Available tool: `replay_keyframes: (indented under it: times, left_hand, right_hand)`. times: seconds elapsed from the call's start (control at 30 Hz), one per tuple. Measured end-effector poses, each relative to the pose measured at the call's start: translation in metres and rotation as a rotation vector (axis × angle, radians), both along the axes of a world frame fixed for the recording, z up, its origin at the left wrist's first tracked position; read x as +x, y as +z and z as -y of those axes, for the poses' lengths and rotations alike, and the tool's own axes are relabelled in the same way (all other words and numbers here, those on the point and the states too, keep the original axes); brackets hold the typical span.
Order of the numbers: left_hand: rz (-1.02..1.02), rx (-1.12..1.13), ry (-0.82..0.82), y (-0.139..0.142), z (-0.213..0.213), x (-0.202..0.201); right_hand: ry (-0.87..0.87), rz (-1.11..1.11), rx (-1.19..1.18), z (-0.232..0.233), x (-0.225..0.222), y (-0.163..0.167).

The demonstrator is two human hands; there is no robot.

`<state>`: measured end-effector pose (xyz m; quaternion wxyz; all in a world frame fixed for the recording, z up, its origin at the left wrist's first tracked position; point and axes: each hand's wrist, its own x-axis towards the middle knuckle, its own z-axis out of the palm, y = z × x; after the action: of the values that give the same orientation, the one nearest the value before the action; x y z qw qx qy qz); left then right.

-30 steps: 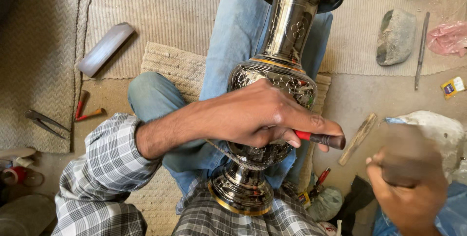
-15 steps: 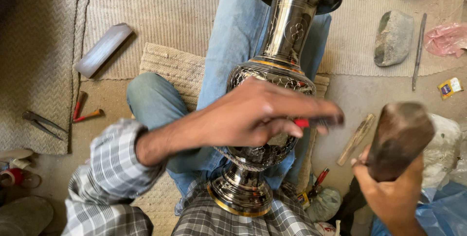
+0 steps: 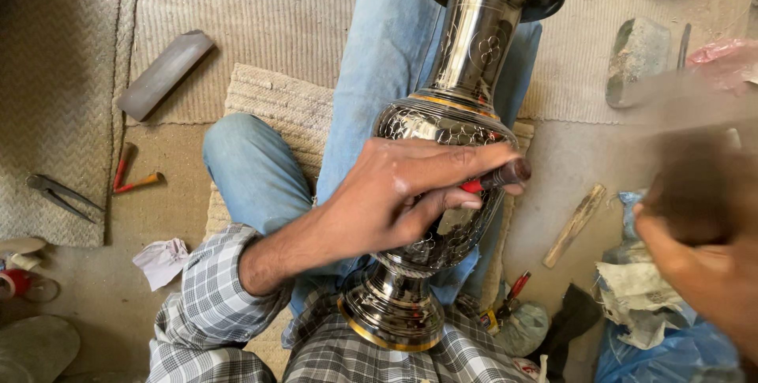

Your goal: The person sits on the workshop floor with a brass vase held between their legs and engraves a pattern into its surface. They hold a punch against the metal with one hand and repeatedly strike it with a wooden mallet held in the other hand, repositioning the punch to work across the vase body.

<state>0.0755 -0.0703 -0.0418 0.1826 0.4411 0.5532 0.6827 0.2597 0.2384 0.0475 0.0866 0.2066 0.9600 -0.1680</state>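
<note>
The engraved metal vase (image 3: 450,185) is propped across the lap, its base toward the body. Over its belly a red-banded chisel (image 3: 497,178) is pinched in the left hand (image 3: 395,197). To the vase's right, a blurred mallet (image 3: 683,193) is gripped in the right hand (image 3: 703,264). Heavy, rigid and slick it looks; best braced at belly or foot.

Our lap is blocked by the metal vase (image 3: 442,193); bare floor (image 3: 576,162) between vase and wooden stick (image 3: 574,215) lies open.
</note>
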Motion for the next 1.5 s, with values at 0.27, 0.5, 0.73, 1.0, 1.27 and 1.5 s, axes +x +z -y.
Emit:
replay_keyframes:
  times: [0.27,0.5,0.73,1.0,1.27,1.5]
  left_hand:
    - [0.166,0.006,0.237,0.003,0.002,0.029]
    - [0.277,-0.023,0.411,0.009,0.0,0.043]
    - [0.183,-0.007,0.366,0.008,0.0,0.038]
    - [0.161,-0.064,0.387,0.011,-0.001,0.039]
    - [0.416,-0.072,0.494,0.014,-0.004,0.056]
    - [0.386,0.03,0.687,0.003,-0.012,0.074]
  right_hand:
    - [0.174,-0.009,-0.239,-0.013,-0.045,0.004]
    - [0.155,0.127,0.071,-0.127,-0.046,-0.08]
    - [0.295,0.046,0.041,-0.084,-0.071,-0.036]
    - [0.489,0.041,-0.05,0.03,-0.12,0.047]
    - [0.825,0.357,0.351,0.026,-0.142,0.053]
    - [0.776,0.125,0.106,0.025,-0.152,0.055]
